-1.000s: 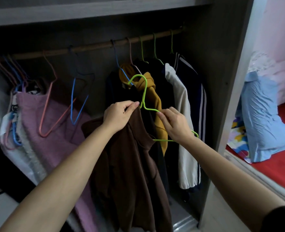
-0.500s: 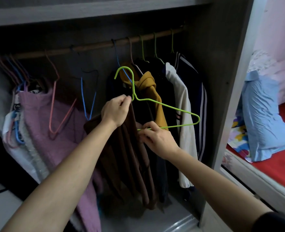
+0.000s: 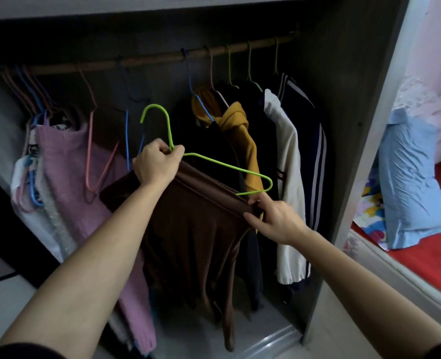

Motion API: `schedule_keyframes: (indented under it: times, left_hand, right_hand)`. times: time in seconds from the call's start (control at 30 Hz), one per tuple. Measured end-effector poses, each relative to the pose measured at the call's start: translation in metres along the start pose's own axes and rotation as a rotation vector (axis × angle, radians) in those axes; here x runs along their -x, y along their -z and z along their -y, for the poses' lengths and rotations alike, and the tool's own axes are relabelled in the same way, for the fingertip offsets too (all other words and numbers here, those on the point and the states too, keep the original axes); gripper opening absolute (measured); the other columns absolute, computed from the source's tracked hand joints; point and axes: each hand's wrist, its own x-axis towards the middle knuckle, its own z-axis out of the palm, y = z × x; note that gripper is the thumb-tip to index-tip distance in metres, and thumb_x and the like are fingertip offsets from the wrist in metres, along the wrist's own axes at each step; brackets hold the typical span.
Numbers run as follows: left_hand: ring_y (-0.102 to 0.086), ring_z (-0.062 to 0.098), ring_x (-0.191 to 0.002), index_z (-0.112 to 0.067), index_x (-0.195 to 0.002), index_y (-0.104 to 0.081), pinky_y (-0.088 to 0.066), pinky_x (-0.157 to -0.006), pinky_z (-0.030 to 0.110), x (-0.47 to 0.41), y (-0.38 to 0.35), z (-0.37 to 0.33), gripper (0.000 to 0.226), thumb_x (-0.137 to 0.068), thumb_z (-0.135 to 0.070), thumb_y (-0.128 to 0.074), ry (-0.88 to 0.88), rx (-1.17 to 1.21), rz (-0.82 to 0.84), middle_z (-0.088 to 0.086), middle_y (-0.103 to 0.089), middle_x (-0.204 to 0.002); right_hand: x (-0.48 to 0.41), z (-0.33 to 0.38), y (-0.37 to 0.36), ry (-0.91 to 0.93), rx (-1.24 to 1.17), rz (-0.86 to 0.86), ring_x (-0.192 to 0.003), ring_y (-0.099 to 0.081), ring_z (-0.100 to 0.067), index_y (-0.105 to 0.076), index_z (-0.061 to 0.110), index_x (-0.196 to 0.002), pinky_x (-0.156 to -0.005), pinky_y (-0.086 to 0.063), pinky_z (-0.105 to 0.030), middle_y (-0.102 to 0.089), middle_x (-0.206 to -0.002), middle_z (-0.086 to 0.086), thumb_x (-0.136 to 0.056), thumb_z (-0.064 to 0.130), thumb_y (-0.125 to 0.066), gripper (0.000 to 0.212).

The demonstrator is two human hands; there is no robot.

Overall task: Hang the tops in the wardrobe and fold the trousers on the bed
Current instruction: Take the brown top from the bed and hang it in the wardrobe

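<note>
With the left hand [image 3: 157, 164] gripping the green hanger [image 3: 227, 168] at its neck and the right hand [image 3: 274, 218] pinching the brown top [image 3: 196, 229], the top is below the rail [image 3: 162, 59], unhooked; other garments already hang there, and trouser folding likely remains.

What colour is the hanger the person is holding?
Bright green hanger, seen in the head view, gripped by the left hand.

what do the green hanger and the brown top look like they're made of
The thin lime-green hanger looks like coated wire: slim, smoothly bent, even matte colour. The dark brown top seems a soft knit, hanging in limp folds; the fibre is unclear.
</note>
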Motion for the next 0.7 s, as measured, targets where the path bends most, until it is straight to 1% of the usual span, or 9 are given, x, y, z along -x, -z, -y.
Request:
schedule_keyframes:
  times: [0.07,0.17,0.23,0.33,0.4,0.53,0.6,0.63,0.7]
  left_hand:
    - [-0.055,0.030,-0.071,-0.019,-0.066,-0.049,-0.044,-0.076,0.040,0.001,-0.002,0.005,0.034,-0.070,-0.052,-0.056,-0.034,0.011,-0.025,-0.006,-0.054,-0.066]
    - [-0.046,0.024,-0.062,-0.018,-0.066,-0.045,-0.034,-0.066,0.034,0.003,-0.008,0.006,0.033,-0.071,-0.048,-0.059,-0.102,-0.013,-0.054,-0.008,-0.048,-0.059]
    - [-0.044,0.021,-0.058,-0.019,-0.065,-0.042,-0.030,-0.063,0.031,0.004,-0.009,0.006,0.034,-0.071,-0.047,-0.060,-0.144,-0.030,-0.065,-0.008,-0.045,-0.055]
    - [-0.043,0.020,-0.056,-0.020,-0.062,-0.040,-0.029,-0.061,0.030,0.004,-0.011,0.005,0.034,-0.070,-0.048,-0.057,-0.202,-0.030,-0.055,-0.008,-0.043,-0.051]
    - [-0.045,0.023,-0.055,-0.021,-0.061,-0.039,-0.029,-0.059,0.030,0.005,-0.013,0.003,0.033,-0.069,-0.050,-0.055,-0.244,-0.052,-0.013,-0.008,-0.042,-0.049]
    - [-0.059,0.030,-0.059,-0.026,-0.063,-0.045,-0.031,-0.058,0.028,0.017,-0.020,0.002,0.030,-0.069,-0.055,-0.054,-0.410,-0.167,0.126,-0.007,-0.045,-0.050]
    - [-0.062,0.026,-0.061,-0.028,-0.065,-0.047,-0.033,-0.057,0.028,0.024,-0.027,-0.003,0.033,-0.075,-0.059,-0.049,-0.483,-0.172,0.193,-0.008,-0.049,-0.053]
    - [-0.061,0.023,-0.060,-0.028,-0.063,-0.046,-0.034,-0.056,0.028,0.026,-0.030,-0.008,0.039,-0.079,-0.063,-0.047,-0.496,-0.149,0.222,-0.008,-0.050,-0.052]
    - [-0.056,0.013,-0.054,-0.027,-0.058,-0.044,-0.037,-0.053,0.027,0.028,-0.033,-0.020,0.053,-0.079,-0.075,-0.051,-0.460,-0.060,0.270,-0.008,-0.050,-0.050]
  right_hand:
    - [0.002,-0.010,0.007,0.024,0.066,-0.032,-0.066,-0.063,-0.019,-0.049,0.022,-0.123,-0.057,-0.042,-0.031,-0.059,-0.074,0.010,-0.095,0.052,-0.054,0.041]
    - [0.007,-0.016,0.017,0.118,0.164,-0.029,-0.072,-0.063,-0.015,-0.056,0.022,-0.124,-0.057,-0.044,-0.028,-0.062,-0.090,0.008,-0.097,0.049,-0.052,0.039]
    - [0.010,-0.020,0.024,0.148,0.208,-0.034,-0.070,-0.061,-0.014,-0.059,0.022,-0.117,-0.056,-0.044,-0.026,-0.057,-0.093,0.007,-0.096,0.048,-0.053,0.034]
    - [0.011,-0.026,0.035,0.148,0.253,-0.076,-0.072,-0.059,-0.017,-0.058,0.019,-0.103,-0.055,-0.049,-0.032,-0.053,-0.090,0.006,-0.095,0.046,-0.055,0.028]
    - [0.008,-0.028,0.044,0.128,0.256,-0.103,-0.079,-0.059,-0.021,-0.058,0.015,-0.101,-0.060,-0.052,-0.037,-0.055,-0.090,0.001,-0.095,0.042,-0.056,0.027]
    - [-0.009,-0.016,0.062,0.147,0.226,-0.167,-0.079,-0.055,-0.022,-0.057,0.008,-0.099,-0.069,-0.050,-0.035,-0.053,-0.089,-0.003,-0.094,0.030,-0.057,0.022]
    - [-0.022,-0.003,0.067,0.174,0.229,-0.179,-0.080,-0.053,-0.022,-0.056,0.006,-0.099,-0.072,-0.046,-0.031,-0.053,-0.090,-0.006,-0.095,0.024,-0.058,0.019]
    - [-0.029,0.004,0.067,0.187,0.228,-0.164,-0.081,-0.052,-0.022,-0.056,0.006,-0.099,-0.073,-0.045,-0.031,-0.053,-0.091,-0.007,-0.094,0.023,-0.058,0.018]
    - [-0.039,0.014,0.066,0.166,0.203,-0.080,-0.086,-0.055,-0.024,-0.056,0.008,-0.106,-0.076,-0.045,-0.033,-0.055,-0.096,-0.007,-0.094,0.027,-0.057,0.022]
